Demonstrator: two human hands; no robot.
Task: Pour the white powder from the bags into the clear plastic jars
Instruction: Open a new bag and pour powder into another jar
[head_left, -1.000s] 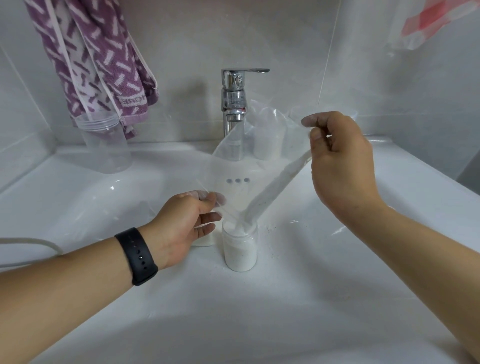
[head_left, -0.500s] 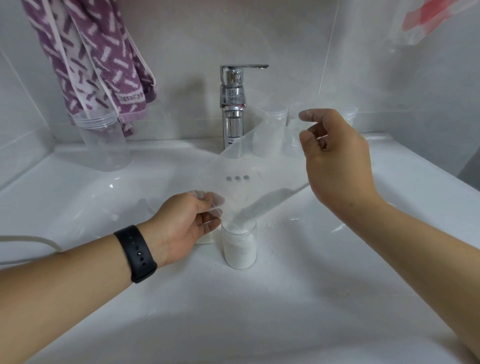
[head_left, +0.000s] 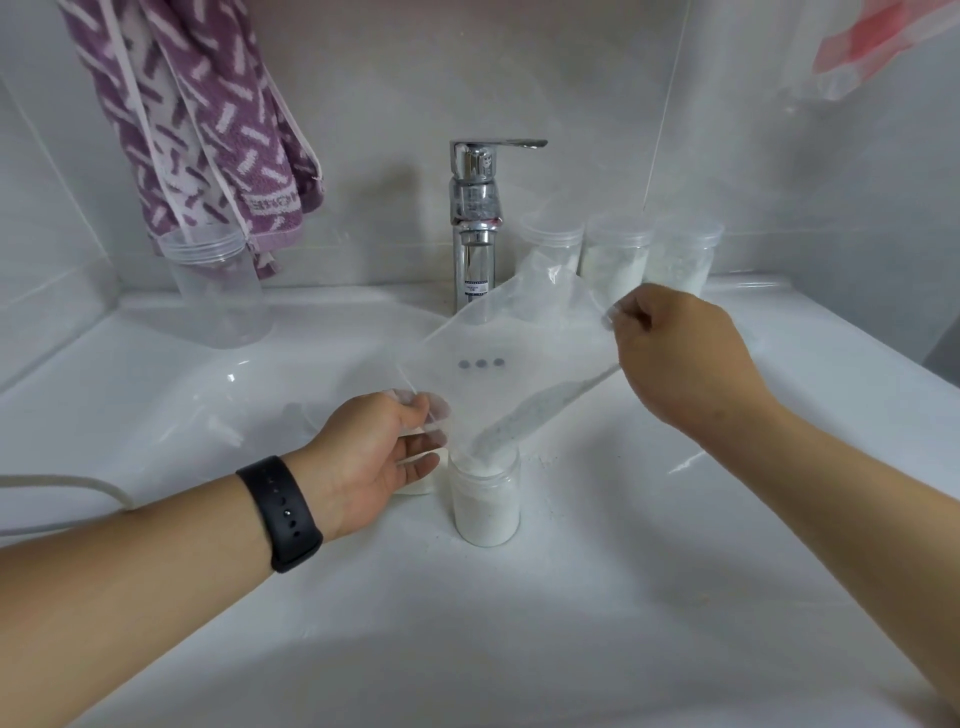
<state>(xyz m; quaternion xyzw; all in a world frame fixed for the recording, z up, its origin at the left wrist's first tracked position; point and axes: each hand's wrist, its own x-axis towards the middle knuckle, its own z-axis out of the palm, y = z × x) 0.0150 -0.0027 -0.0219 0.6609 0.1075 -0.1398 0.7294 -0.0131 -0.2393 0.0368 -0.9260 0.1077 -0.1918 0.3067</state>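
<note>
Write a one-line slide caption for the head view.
Both hands, left and right, tilt a clear bag, funnelling white powder into a jar.

Bag (head_left: 498, 374): clear, pinched by left hand (head_left: 374, 457) and right hand (head_left: 680, 358).
Powder (head_left: 524, 415): sliding into jar (head_left: 485, 499).

Black, seemingly silicone wristband (head_left: 280, 512), bare forearms

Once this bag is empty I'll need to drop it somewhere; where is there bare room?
Bare sink surface lies in front of the jar being filled, between the two forearms, and on the ledge between the empty jar and the faucet. It is crowded right of the faucet, where three jars stand.
</note>
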